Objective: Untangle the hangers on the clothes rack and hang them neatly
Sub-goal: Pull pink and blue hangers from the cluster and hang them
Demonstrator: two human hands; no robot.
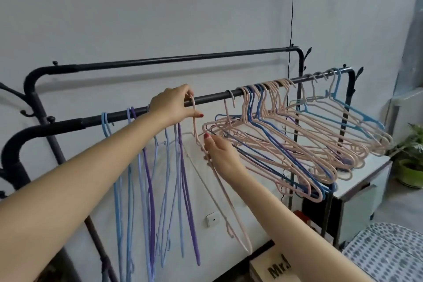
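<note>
Both forearms are filling the lower frame, reaching up toward the front rail (212, 96) of the black clothes rack (32, 80).

We're pinching the hook of a pink hanger (229, 199) with our left hand (174, 104), thumb and forefinger closed on it right at the rail, other fingers curled over the bar. Hanger body is hanging down and slanting right, below the rail.

Our right hand (220, 152) is gripping the same pink hanger's shoulder just under the neck, thumb on top, fingers wrapped behind. Can't tell whether it's also touching the neighbouring hangers.

Left of our hands, we're seeing a set of blue and purple hangers (146, 178) hanging straight down, edge-on, spaced along the rail.

Right of our hands, a tangled bunch of pink and blue hangers (297, 144) is crowding the rail, hooks packed close, bodies overlapping and splaying out at an angle. One grey hook (231, 97) is sitting alone on the rail between our hands and that bunch.

Rear rail (183, 58) is running parallel, behind and higher.

Around: white cabinet (361, 181) under the right end of the rack, potted plant (412, 162) beside it, dotted fabric (389, 256) bottom right, cardboard box (272, 268) marked "Mr." on the floor, black cable (291, 30) running down the wall.
</note>
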